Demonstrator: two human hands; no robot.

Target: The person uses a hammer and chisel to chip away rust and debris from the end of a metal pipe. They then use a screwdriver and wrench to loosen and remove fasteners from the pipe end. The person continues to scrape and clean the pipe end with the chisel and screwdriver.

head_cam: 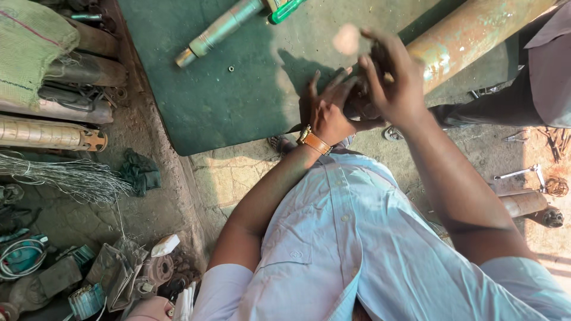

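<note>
Presently both hands work the near end of the rusty pipe (476,30): left hand (327,110) splayed against it, right hand (389,77) clasping it, so a firm, steady grip seems required next.

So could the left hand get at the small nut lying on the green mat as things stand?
Probably yes. The left hand rests at the end of the rusty pipe, and the green mat between it and the small nut is bare, so nothing blocks a reach across.

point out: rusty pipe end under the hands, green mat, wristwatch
rusty pipe (476,30), head view, on its upper barrel.
green mat (208,101), head view, bare middle.
wristwatch (313,141), head view, brown strap on left wrist.
</note>
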